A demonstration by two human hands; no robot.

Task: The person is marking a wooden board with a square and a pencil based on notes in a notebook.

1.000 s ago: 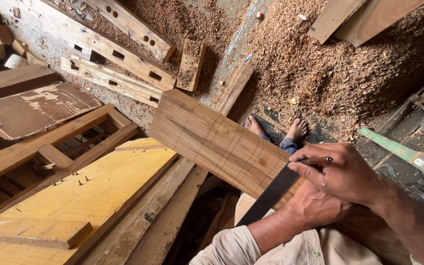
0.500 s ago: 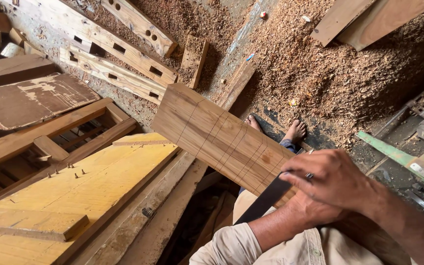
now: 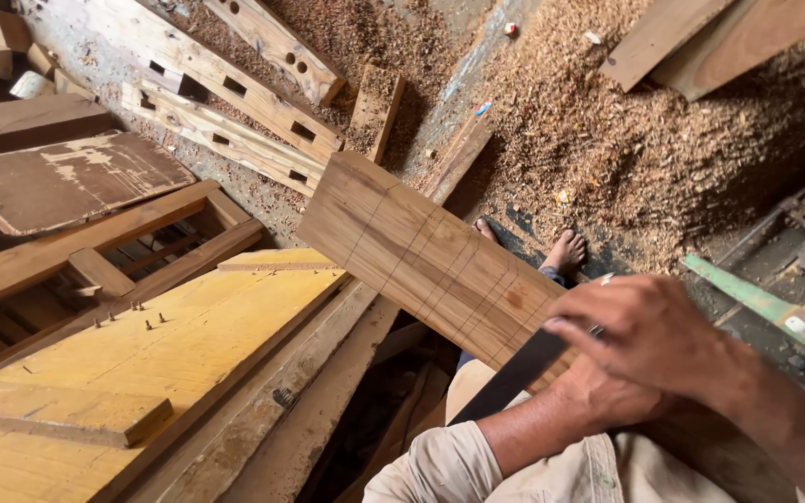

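A wooden plank [image 3: 421,256] was seen running diagonally from upper centre toward lower right of the frame, with several pencil lines drawn across its face. A dark metal square blade [image 3: 510,380] was laid against the plank's near end, lower centre-right. The right hand [image 3: 649,340] was held over the blade's upper end at right of centre, fingers curled around a slim marking tool [image 3: 602,279], of which only the tip showed. The left hand [image 3: 607,401] sat just beneath it, mostly hidden; it seemed pressed on the square's stock, but its grip could not be told for sure. Two bare feet [image 3: 561,251] were visible on the floor beyond the plank's edge. A sawdust pile [image 3: 645,140] filled the upper right, mortised timbers [image 3: 225,102] lay at upper left, a yellow board [image 3: 179,354] at lower left, a green machine part [image 3: 757,298] at the right edge. Judged for good marking: the square should be kept tight and flat against the plank's edge, the tool tip run snug along the blade in one stroke, and the plank held steady so the line stays parallel to those already drawn.
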